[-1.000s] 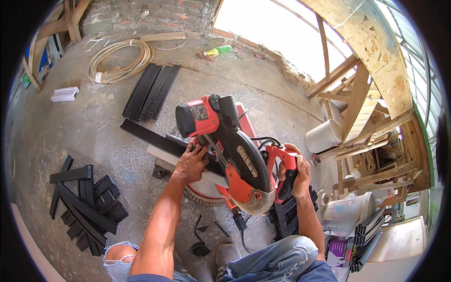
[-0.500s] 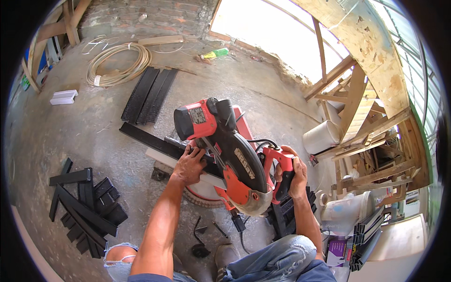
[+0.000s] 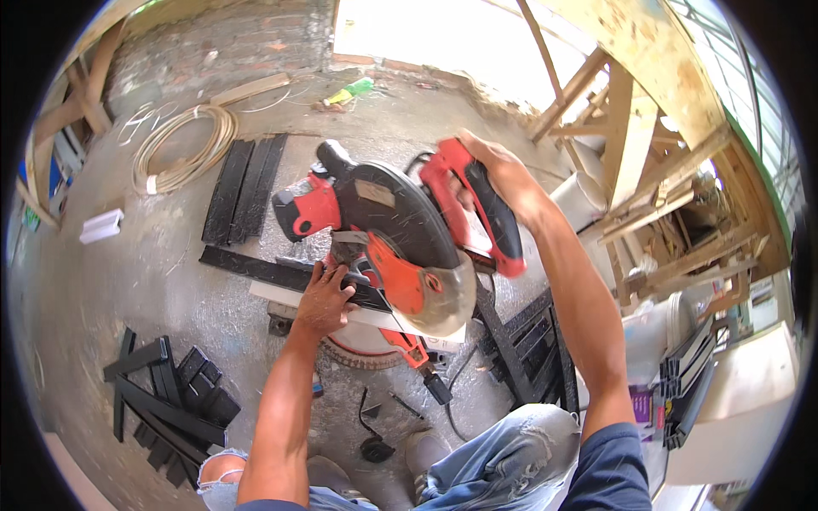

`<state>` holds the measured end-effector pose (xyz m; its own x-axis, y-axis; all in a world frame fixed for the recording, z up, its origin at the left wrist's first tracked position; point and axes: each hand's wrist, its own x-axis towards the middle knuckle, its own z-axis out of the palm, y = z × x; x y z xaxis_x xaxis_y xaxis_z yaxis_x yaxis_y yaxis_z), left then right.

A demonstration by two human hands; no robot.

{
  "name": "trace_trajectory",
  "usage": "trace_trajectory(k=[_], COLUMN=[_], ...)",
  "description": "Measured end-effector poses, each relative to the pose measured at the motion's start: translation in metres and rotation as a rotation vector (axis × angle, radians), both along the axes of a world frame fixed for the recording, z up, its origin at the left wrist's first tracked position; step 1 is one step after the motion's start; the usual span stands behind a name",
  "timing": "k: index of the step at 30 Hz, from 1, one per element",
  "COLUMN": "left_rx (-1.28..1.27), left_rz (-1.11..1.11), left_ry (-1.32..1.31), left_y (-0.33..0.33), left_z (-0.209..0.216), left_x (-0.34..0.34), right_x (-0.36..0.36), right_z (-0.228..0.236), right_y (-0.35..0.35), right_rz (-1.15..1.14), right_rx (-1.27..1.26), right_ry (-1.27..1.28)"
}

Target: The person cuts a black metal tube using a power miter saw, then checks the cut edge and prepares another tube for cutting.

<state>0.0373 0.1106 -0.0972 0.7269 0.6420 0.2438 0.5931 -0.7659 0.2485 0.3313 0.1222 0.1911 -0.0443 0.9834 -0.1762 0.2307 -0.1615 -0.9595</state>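
In front of me stands a red and black miter saw point(image 3: 388, 217), its head raised and its orange guard over the blade. My right hand point(image 3: 494, 170) is closed round the saw's red and black D-shaped handle point(image 3: 496, 223). A long black strip point(image 3: 251, 266) lies across the saw base, its left end sticking out past it. Pressed onto that strip, left of the blade, is my left hand point(image 3: 325, 300), fingers bent over it and holding it against the base. The orange guard and blade housing hide part of the strip's right end.
Several cut black pieces point(image 3: 175, 392) are heaped at lower left; wider black strips point(image 3: 243, 192) lie beyond the saw. More black pieces point(image 3: 528, 353) are right of it. A tape measure point(image 3: 375, 449) lies near my feet. Coiled hose point(image 3: 186, 149) lies at far left, stacked timber point(image 3: 673, 230) at right.
My right hand has lifted the handle, and the saw head has risen and swung up off the strip. My left hand stays on the strip. The whole view has shifted slightly.
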Motion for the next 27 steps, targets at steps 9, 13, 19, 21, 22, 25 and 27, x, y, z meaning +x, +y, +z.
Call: trace_trajectory(k=[9, 13, 19, 21, 22, 25, 27], left_rx=[0.064, 0.067, 0.109, 0.109, 0.113, 0.099, 0.088], left_rz=[-0.023, -0.013, -0.075, -0.11, -0.107, -0.094, -0.121], left_ry=[-0.048, 0.033, 0.086, 0.093, 0.11, 0.118, 0.152], left_y=[-0.004, -0.012, -0.021, -0.022, -0.023, -0.025, -0.024], left_z=[-0.001, 0.007, 0.019, 0.02, 0.024, 0.035, 0.036], left_x=[0.012, 0.011, -0.002, 0.005, -0.004, -0.017, -0.021], right_x=[0.006, 0.007, 0.0, 0.014, 0.014, 0.028, 0.031], right_z=[0.0, -0.005, -0.009, -0.027, -0.033, -0.065, -0.102], right_y=[0.068, 0.099, 0.084, 0.087, 0.075, 0.014, -0.045], right_rz=[0.181, 0.324, 0.139, 0.072, -0.205, -0.657, -0.636], right_rx=[-0.021, -0.007, 0.091, 0.341, 0.479, 0.924, 0.842], right_ry=[0.124, 0.181, 0.255, 0.144, -0.081, -0.205, -0.192])
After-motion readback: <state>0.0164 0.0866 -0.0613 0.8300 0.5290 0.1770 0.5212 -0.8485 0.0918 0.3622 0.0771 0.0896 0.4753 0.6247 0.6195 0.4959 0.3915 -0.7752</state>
